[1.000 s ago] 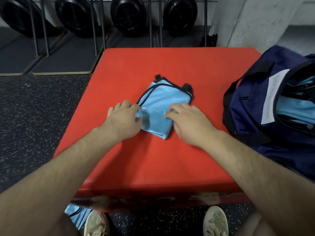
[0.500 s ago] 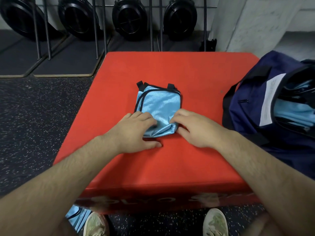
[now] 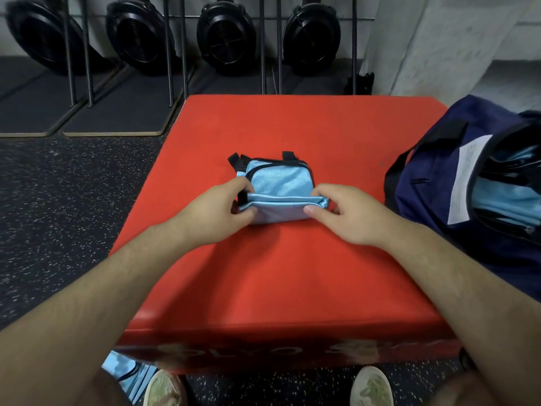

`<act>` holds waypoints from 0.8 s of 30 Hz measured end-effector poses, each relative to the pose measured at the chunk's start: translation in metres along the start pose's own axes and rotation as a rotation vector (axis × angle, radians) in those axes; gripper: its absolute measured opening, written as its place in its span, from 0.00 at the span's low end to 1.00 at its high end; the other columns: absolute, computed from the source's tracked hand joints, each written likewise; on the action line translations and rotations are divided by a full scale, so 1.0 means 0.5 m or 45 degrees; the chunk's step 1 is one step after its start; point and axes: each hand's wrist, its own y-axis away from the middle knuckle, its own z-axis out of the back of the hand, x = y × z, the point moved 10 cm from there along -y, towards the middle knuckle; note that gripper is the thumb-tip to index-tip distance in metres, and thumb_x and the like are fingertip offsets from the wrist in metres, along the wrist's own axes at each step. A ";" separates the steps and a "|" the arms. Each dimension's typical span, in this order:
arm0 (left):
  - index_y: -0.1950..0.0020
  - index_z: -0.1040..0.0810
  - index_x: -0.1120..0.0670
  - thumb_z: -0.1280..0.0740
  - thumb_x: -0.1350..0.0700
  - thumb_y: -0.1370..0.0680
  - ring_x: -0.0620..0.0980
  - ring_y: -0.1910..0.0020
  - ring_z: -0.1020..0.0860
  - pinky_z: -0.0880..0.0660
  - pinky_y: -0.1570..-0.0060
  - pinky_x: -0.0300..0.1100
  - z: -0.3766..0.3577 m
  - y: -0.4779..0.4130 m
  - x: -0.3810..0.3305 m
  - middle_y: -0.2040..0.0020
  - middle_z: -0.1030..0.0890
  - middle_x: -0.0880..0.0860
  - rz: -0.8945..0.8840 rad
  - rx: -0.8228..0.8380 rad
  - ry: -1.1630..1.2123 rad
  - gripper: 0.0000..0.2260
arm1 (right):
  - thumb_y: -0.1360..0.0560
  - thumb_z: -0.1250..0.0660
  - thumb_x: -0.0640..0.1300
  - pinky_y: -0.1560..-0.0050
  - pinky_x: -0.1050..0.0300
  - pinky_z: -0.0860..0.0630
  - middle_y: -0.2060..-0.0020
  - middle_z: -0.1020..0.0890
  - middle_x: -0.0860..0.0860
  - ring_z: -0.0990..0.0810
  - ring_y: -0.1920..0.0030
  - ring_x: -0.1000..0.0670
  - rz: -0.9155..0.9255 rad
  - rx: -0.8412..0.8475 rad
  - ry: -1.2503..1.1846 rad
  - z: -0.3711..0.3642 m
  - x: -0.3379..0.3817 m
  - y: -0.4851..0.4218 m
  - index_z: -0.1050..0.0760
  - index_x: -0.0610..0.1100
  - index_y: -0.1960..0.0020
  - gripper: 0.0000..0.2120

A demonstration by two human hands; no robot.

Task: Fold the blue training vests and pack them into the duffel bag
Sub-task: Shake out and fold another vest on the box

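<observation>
At the center of the frame, a folded blue training vest (image 3: pixel 279 183) is lying on the red padded surface (image 3: pixel 292 276), its black trim and strap ends pointing toward the top of the frame. The left hand (image 3: pixel 215 213) is pinching the left end of the vest's near folded edge, thumb on the near side and fingers curled over the far side, so its grip is holding the cloth. The right hand (image 3: pixel 349 216) is doing the same at the right end of that edge, its grip closed on the fabric, and the edge is standing raised as a ridge between the two hands. At the right of the frame a navy duffel bag (image 3: pixel 433 200) is sitting open, partly on the surface, with a white label (image 3: pixel 465 183) by its mouth. Light blue vests (image 3: pixel 518 200) are showing inside it. At the lower left, more blue fabric (image 3: pixel 124 367) is lying on the speckled floor (image 3: pixel 58 215) beside two pale shoes (image 3: pixel 164 389). Along the top of the frame, black round housings (image 3: pixel 225 36) are standing in a row among metal posts.
</observation>
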 end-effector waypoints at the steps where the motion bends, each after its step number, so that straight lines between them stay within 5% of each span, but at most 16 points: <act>1: 0.48 0.28 0.48 0.27 0.51 0.25 0.43 0.64 0.27 0.29 0.60 0.41 -0.005 0.000 0.003 0.60 0.23 0.45 0.002 0.065 0.028 0.12 | 0.22 0.32 0.53 0.55 0.48 0.25 0.63 0.21 0.55 0.24 0.62 0.53 -0.047 0.009 -0.083 0.004 -0.007 0.000 0.26 0.50 0.52 0.08; 5: 0.51 0.25 0.49 0.26 0.45 0.29 0.45 0.61 0.26 0.27 0.57 0.45 -0.036 0.008 0.010 0.61 0.23 0.44 0.026 0.344 0.282 0.13 | 0.22 0.30 0.51 0.65 0.57 0.31 0.72 0.25 0.56 0.29 0.71 0.57 -0.188 0.127 -0.365 0.003 -0.013 0.004 0.25 0.48 0.53 0.07; 8: 0.52 0.24 0.55 0.28 0.52 0.24 0.42 0.63 0.26 0.27 0.62 0.38 -0.037 0.008 0.010 0.63 0.23 0.45 0.112 0.354 0.570 0.09 | 0.22 0.30 0.50 0.65 0.54 0.25 0.69 0.22 0.51 0.23 0.70 0.51 -0.295 0.257 -0.494 -0.010 -0.011 0.009 0.25 0.44 0.51 0.09; 11: 0.53 0.24 0.56 0.31 0.56 0.21 0.42 0.68 0.26 0.28 0.67 0.35 -0.036 0.007 0.012 0.67 0.23 0.45 0.222 0.286 0.621 0.05 | 0.23 0.28 0.48 0.58 0.47 0.20 0.63 0.18 0.47 0.21 0.65 0.48 -0.381 0.308 -0.548 -0.025 -0.027 0.013 0.25 0.44 0.49 0.10; 14: 0.54 0.23 0.55 0.31 0.49 0.20 0.43 0.68 0.27 0.29 0.66 0.39 -0.030 -0.003 0.020 0.65 0.23 0.49 0.287 0.191 0.433 0.10 | 0.22 0.30 0.50 0.53 0.42 0.22 0.63 0.17 0.46 0.22 0.65 0.51 -0.395 0.172 -0.383 -0.018 -0.052 0.003 0.23 0.47 0.53 0.07; 21: 0.54 0.24 0.55 0.34 0.47 0.20 0.43 0.66 0.28 0.35 0.70 0.34 -0.012 -0.043 0.025 0.64 0.24 0.47 0.358 -0.129 0.248 0.12 | 0.18 0.37 0.52 0.69 0.58 0.36 0.68 0.25 0.54 0.29 0.69 0.55 -0.496 0.015 -0.115 -0.006 -0.062 -0.025 0.24 0.46 0.51 0.10; 24: 0.48 0.25 0.53 0.32 0.49 0.21 0.46 0.57 0.25 0.29 0.58 0.34 -0.002 -0.051 0.031 0.56 0.23 0.48 0.356 -0.313 0.215 0.08 | 0.17 0.39 0.53 0.68 0.55 0.35 0.68 0.26 0.53 0.28 0.68 0.53 -0.550 0.008 -0.110 -0.012 -0.070 -0.035 0.25 0.46 0.50 0.11</act>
